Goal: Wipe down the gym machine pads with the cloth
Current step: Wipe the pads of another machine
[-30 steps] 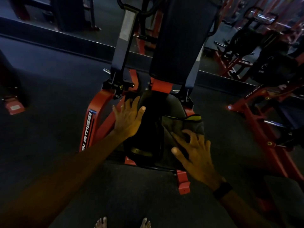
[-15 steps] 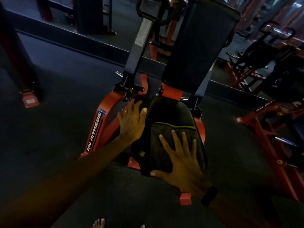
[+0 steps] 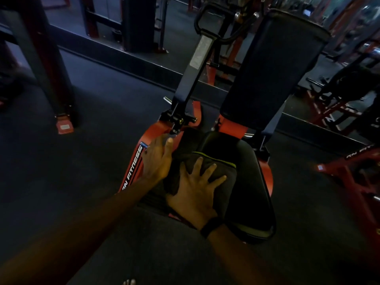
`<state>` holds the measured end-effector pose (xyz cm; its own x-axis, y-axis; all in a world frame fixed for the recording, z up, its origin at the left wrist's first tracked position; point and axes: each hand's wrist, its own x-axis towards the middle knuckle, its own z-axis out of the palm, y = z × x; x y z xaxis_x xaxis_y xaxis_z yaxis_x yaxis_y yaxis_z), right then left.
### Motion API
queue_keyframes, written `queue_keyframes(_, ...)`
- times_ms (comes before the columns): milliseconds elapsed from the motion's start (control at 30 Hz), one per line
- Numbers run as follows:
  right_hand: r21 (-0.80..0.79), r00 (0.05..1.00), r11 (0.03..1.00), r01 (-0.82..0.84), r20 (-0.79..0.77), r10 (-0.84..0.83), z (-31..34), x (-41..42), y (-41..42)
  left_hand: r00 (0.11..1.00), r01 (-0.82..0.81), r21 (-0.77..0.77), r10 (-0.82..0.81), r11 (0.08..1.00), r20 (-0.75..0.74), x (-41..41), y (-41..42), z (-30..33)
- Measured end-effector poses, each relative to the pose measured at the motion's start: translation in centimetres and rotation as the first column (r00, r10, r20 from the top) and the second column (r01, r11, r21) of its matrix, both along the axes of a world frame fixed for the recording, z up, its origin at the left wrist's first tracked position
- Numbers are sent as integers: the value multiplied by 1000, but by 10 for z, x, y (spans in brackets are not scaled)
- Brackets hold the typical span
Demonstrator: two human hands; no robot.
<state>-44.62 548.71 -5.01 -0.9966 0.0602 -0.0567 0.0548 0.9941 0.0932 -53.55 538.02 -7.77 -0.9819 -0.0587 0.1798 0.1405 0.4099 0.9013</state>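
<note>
Head: soft cloth [image 3: 213, 167], smooth pad [image 3: 246, 182]

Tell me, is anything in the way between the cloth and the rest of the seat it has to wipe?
Nothing visible is. The right hand presses the cloth flat on the seat pad, and the pad's bare surface to the right lies open. The left hand rests at the pad's left edge, beside the cloth.

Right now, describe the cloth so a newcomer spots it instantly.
Find the red-framed machine mid-floor with the tall black back pad. Below it is the black seat pad; the cloth lies there under the right hand, dark grey with a yellow-green edge.
</note>
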Motion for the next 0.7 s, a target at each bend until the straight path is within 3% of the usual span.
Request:
queue_keyframes(200, -67, 981, 988, 139, 144, -129, -5, -99, 14, 994, -81, 68, 86, 994, -74, 4, 22, 14)
queue_keyframes(333, -103, 979, 978, 182, 112, -170, 2, -143, 25, 995, -71, 83, 77, 994, -64, 25, 37, 17)
queue_keyframes(400, -171, 976, 967, 186, 147, -162, -38, -201, 71, 997, -42, 17, 43, 999, -63, 39, 51, 15)
queue_keyframes(500, -285, 969, 935, 210, 188, -161, -107, -284, 146, 996, 11, -222, -31, 975, -88, 54, 67, 8)
queue_keyframes(567, -299, 983, 942, 154, 139, -117, -85, -268, 158, 989, 22, -299, -64, 954, -133, 54, 66, 4)
queue_keyframes(633, -331, 993, 941, 76, 111, -42, -13, -210, 139, 986, 43, -329, -93, 944, -139, 53, 63, 5)
queue_keyframes(700, -427, 990, 894, 139, 82, -115, 4, -196, 157, 984, 64, -346, -117, 936, -134, 53, 62, 7)
